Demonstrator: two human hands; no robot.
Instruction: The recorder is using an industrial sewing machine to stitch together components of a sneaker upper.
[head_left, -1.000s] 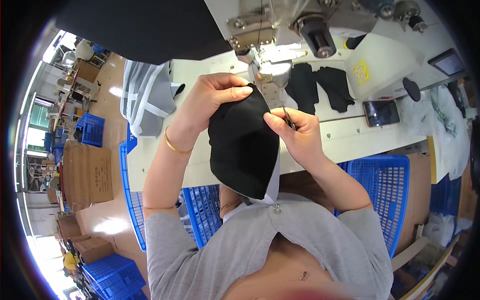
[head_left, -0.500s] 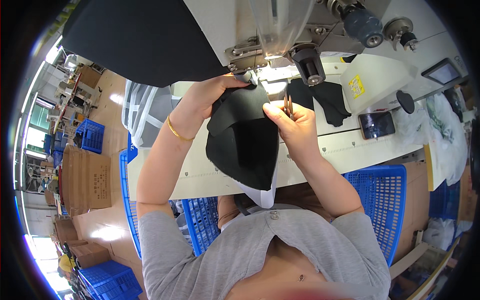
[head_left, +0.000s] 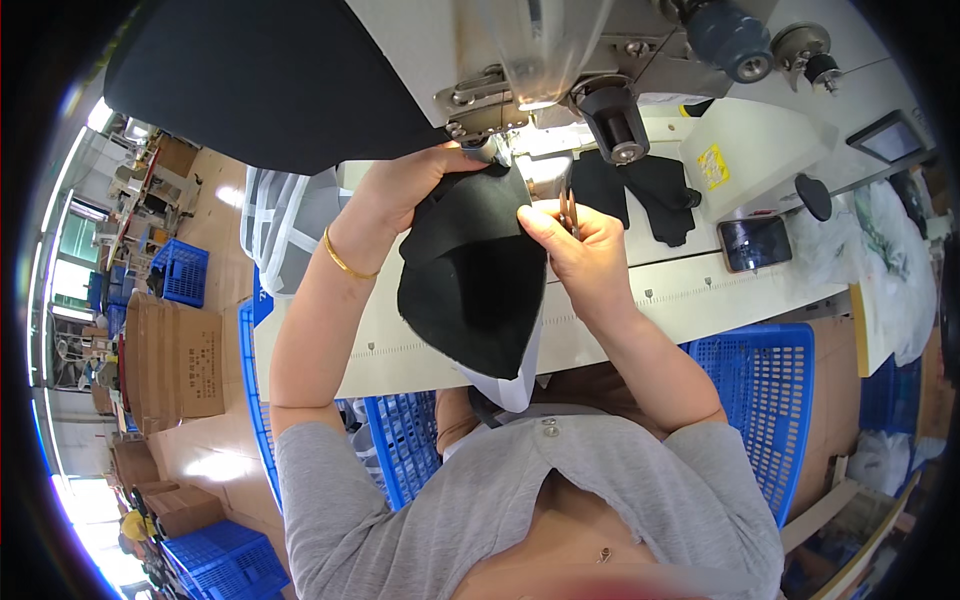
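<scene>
A black fabric piece point(head_left: 470, 280), layered and curved, hangs from the sewing machine's needle area point(head_left: 497, 150) toward my body, with white material point(head_left: 505, 392) showing under its near tip. My left hand point(head_left: 425, 180) is closed on the fabric's upper left edge, close beside the presser foot; some of its fingers are hidden. At the upper right edge, my right hand point(head_left: 583, 245) pinches the same fabric between thumb and fingers. It also keeps a pair of small pointed scissors point(head_left: 569, 212) in its grip, tips upward.
Black fabric pieces point(head_left: 655, 195) lie on the machine bed to the right, behind a dark phone-like device point(head_left: 755, 245). Grey and white mesh pieces point(head_left: 285, 225) sit at left. Blue baskets point(head_left: 755, 400) stand below the table edge point(head_left: 400, 370). A large black panel point(head_left: 270, 90) covers the upper left.
The black fabric has shifted slightly left, and both hands have moved a little left with it. Each keeps its hold.
</scene>
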